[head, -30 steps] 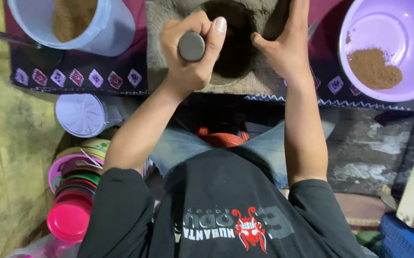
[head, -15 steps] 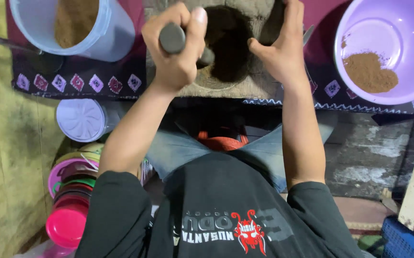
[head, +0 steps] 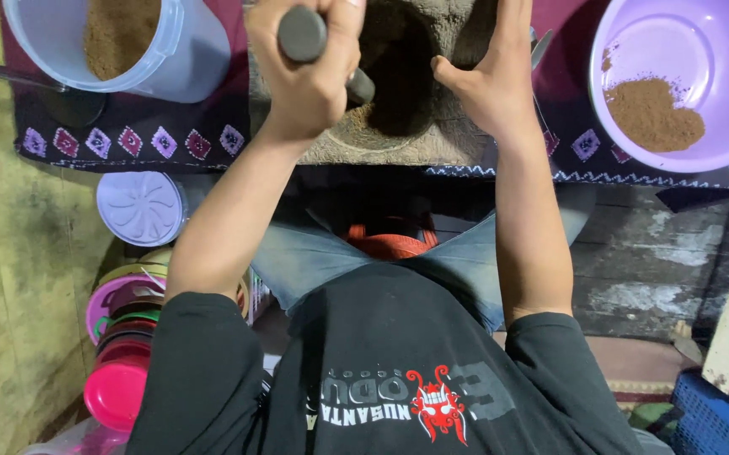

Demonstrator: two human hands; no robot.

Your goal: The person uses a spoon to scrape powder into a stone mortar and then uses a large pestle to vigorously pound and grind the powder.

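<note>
A person's left hand (head: 309, 80) grips a dark metal pestle (head: 301, 34) angled into the stone mortar (head: 406, 84), while the right hand (head: 491, 80), fingers spread, braces the mortar's rim.

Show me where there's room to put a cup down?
Bare green floor lies left of the white lid and stacked coloured lids. Between pale tub, stone mortar and purple bowl, it's crowded.
</note>
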